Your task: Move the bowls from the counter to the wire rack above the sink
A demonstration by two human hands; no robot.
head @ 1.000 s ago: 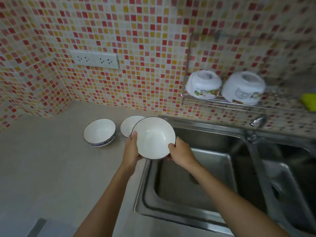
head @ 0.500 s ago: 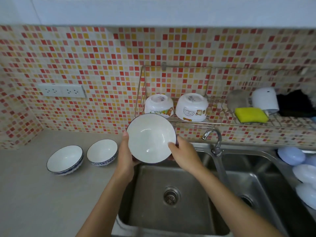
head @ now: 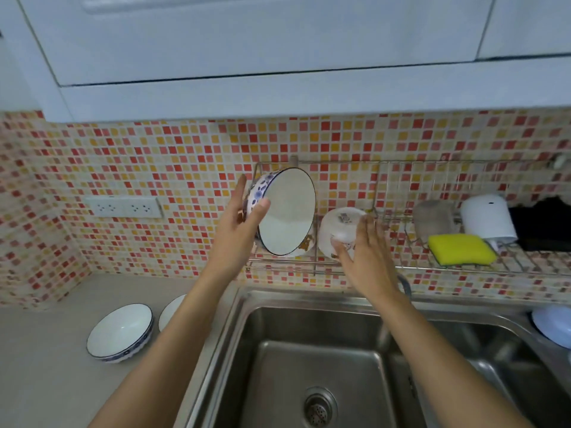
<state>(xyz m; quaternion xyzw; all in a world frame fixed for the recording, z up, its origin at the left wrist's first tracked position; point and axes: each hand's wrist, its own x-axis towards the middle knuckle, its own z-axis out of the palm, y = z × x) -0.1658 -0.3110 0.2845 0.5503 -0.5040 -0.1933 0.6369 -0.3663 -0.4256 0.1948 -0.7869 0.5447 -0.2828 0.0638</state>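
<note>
Cabinets (head: 278, 41): pale, flat-fronted, glossy, across the whole top.
Wall (head: 154, 168): small square mosaic tiles in red, orange, yellow and cream; a white double socket (head: 123, 207) set into it at left.
Counter (head: 46, 366): smooth matt beige, running into the corner at left.
Sink (head: 309, 350): brushed steel, two basins, round strainer in the near one.
Rack (head: 401, 261): thin steel wire, fixed to the tiles above the sink.
Rack load, right part: yellow sponge (head: 462, 248), white cup (head: 488, 217) on its side, grey cup (head: 432, 217), black cloth (head: 543, 227).
Bowl (head: 285, 211): white inside, dark rim line, blue floral outside; tilted on edge, mouth facing right, at the rack's left end, in front of another upturned bowl that is mostly hidden.
Upturned bowl (head: 341, 223): white with a small print, base up, on the rack just right of the tilted one.
Counter bowls: one (head: 120, 336) upright, blue-rimmed; a second (head: 171, 312) beside it, half hidden by the left forearm.
Left hand (head: 241, 223): grip closed on the bowl, thumb over the rim, fingers behind the outer wall.
Right hand (head: 367, 257): fingers spread and loose, holding nothing, just in front of the upturned bowl; contact cannot be told.
</note>
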